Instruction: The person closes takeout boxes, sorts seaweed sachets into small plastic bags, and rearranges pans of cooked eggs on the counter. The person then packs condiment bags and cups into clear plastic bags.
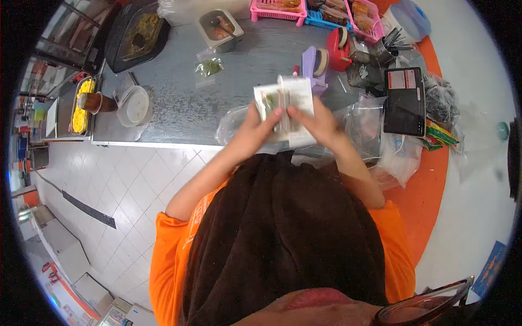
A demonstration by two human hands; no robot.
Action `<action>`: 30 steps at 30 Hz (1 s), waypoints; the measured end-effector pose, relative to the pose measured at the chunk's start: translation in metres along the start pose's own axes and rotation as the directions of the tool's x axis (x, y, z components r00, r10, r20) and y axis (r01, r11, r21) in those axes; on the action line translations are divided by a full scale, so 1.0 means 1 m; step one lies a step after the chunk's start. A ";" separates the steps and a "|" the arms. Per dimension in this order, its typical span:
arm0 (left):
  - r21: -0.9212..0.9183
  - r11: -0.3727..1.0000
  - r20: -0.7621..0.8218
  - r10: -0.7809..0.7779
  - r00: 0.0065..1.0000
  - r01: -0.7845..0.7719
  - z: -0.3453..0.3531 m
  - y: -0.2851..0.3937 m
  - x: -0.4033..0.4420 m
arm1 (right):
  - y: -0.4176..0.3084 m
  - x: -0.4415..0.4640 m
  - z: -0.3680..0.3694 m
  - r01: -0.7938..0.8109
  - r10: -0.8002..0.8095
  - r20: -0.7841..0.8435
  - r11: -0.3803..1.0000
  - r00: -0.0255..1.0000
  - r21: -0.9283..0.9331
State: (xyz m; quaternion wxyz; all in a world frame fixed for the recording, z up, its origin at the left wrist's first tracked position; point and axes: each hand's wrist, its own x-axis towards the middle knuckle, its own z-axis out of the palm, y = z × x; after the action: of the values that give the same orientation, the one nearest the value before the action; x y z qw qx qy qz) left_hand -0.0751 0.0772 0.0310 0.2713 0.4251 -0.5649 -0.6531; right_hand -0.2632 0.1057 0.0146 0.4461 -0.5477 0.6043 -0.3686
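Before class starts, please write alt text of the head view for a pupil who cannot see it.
A person's left hand and right hand hold a white, paper-like item, details blurred, above a grey worktop. Farther right are a purple tape dispenser, a red tape dispenser and a black tablet-like device.

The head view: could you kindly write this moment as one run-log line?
left hand: holds white item | right hand: holds same item | nearby: purple tape dispenser

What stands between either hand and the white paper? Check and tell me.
Nothing visible: the left hand and the right hand both hold the white paper. The purple tape dispenser is near its far edge, not between.
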 end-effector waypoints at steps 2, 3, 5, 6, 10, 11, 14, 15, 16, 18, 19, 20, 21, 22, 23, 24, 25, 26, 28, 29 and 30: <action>-0.015 1.000 0.036 0.002 0.999 -0.002 0.014 -0.029 0.002 | 0.033 -0.011 0.005 -0.060 0.059 0.006 0.997 0.998 0.054; -0.027 1.000 0.050 -0.004 0.999 0.005 0.020 -0.053 0.010 | 0.052 -0.016 0.008 -0.089 0.089 0.008 0.993 0.996 0.080; -0.018 0.999 0.157 -0.046 0.987 0.049 0.024 -0.107 0.027 | 0.098 -0.015 0.013 -0.093 0.092 0.005 0.996 0.996 0.009; -0.006 0.999 0.164 -0.043 0.986 0.045 0.024 -0.102 0.027 | 0.110 -0.013 0.013 -0.089 0.089 0.004 0.996 0.996 -0.029; 0.022 0.995 0.091 -0.094 0.991 0.092 0.026 -0.087 0.025 | 0.081 -0.008 -0.014 -0.239 0.238 0.054 0.971 0.970 0.009; 0.028 0.993 0.046 -0.112 0.993 0.111 0.025 -0.088 0.027 | 0.091 -0.002 -0.018 -0.266 0.239 -0.213 0.958 0.947 -0.107; 0.058 0.986 0.052 -0.158 0.986 0.155 0.019 -0.091 0.030 | 0.120 0.012 -0.035 -0.206 -0.011 -0.377 0.822 0.926 -0.530; 0.050 0.991 0.076 -0.128 0.989 0.125 0.020 -0.092 0.029 | 0.134 0.020 -0.034 -0.234 0.096 -0.295 0.844 0.951 -0.482; 0.040 0.995 0.101 -0.096 0.990 0.092 0.021 -0.092 0.030 | 0.139 0.029 -0.031 -0.266 0.194 -0.204 0.860 0.960 -0.435; 0.020 0.999 0.145 -0.027 0.989 0.025 0.022 -0.092 0.032 | 0.150 0.036 -0.028 -0.247 0.212 -0.174 0.946 0.962 -0.210; 0.028 0.999 0.136 -0.042 0.990 0.038 0.023 -0.091 0.032 | 0.137 0.037 -0.021 -0.166 0.154 -0.253 0.986 0.955 -0.028; 0.035 0.998 0.127 -0.056 0.990 0.052 0.023 -0.090 0.031 | 0.127 0.036 -0.018 -0.064 0.110 -0.338 0.987 0.935 0.147; 0.042 0.997 0.118 -0.072 0.990 0.067 0.024 -0.089 0.031 | 0.123 0.032 -0.017 0.031 0.041 -0.356 0.980 0.934 0.195; 0.044 0.997 0.105 -0.071 0.992 0.067 0.025 -0.089 0.031 | 0.118 0.027 -0.017 0.125 -0.026 -0.380 0.963 0.925 0.240; 0.046 0.997 0.094 -0.071 0.993 0.067 0.027 -0.089 0.031 | 0.116 0.020 -0.016 0.218 -0.090 -0.408 0.935 0.909 0.281; 0.048 0.997 0.084 -0.068 0.994 0.064 0.028 -0.089 0.032 | 0.113 0.012 -0.016 0.179 -0.070 -0.386 0.950 0.920 0.255; 0.073 0.997 0.067 -0.025 0.997 0.020 0.029 -0.096 0.036 | 0.111 0.003 -0.017 0.143 -0.052 -0.364 0.963 0.930 0.227; 0.098 0.995 0.051 0.018 0.999 -0.023 0.030 -0.106 0.040 | 0.110 -0.006 -0.019 0.106 -0.033 -0.343 0.975 0.939 0.196; 0.090 0.995 0.040 0.041 0.998 -0.045 0.032 -0.111 0.045 | 0.133 -0.027 -0.023 0.003 0.022 -0.215 0.994 0.976 0.112; 0.060 0.998 0.044 0.020 0.999 -0.023 0.033 -0.100 0.045 | 0.136 -0.034 -0.025 -0.047 0.056 -0.149 0.997 0.987 0.065; 0.030 1.000 0.049 -0.003 0.999 0.002 0.033 -0.093 0.044 | 0.138 -0.038 -0.027 -0.107 0.130 -0.115 0.976 0.985 0.189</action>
State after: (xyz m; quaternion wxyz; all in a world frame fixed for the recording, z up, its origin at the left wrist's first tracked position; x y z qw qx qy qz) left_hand -0.1140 0.0771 -0.0700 0.2500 0.4138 -0.5806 -0.6551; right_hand -0.3344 0.1599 -0.1003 0.4763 -0.4431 0.6266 -0.4291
